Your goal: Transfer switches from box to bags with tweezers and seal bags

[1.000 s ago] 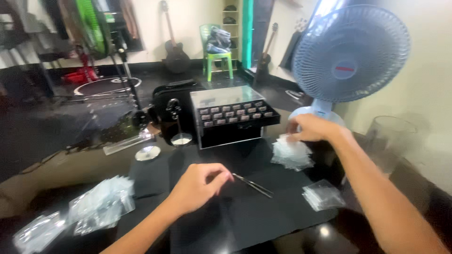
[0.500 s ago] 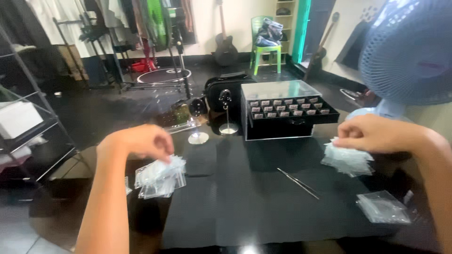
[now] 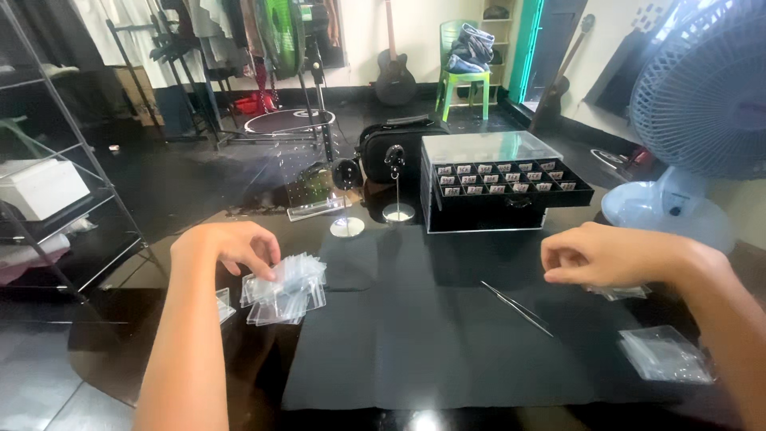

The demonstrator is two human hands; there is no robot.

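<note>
My left hand (image 3: 230, 246) pinches the top of a loose stack of small clear plastic bags (image 3: 286, 294), which rests at the left edge of the black mat (image 3: 431, 335). My right hand (image 3: 608, 255) hovers at the right with its fingers curled and pinched together. Nothing shows in it. A small pile of clear bags (image 3: 621, 292) peeks out just beneath it. Thin metal tweezers (image 3: 517, 307) lie on the mat between my hands, nearer the right one.
A black drawer box with a clear lid and several small compartments (image 3: 503, 187) stands behind the mat. A blue fan (image 3: 690, 112) is at the right and another bag pile (image 3: 666, 355) at the front right. A small stand (image 3: 396, 195), a round disc (image 3: 347, 227) and a wire shelf (image 3: 56, 199) are also in view.
My left hand left the tweezers, reached out left to the bag stack, and now has it at the mat's edge. My right hand has lifted a little off its pile.
</note>
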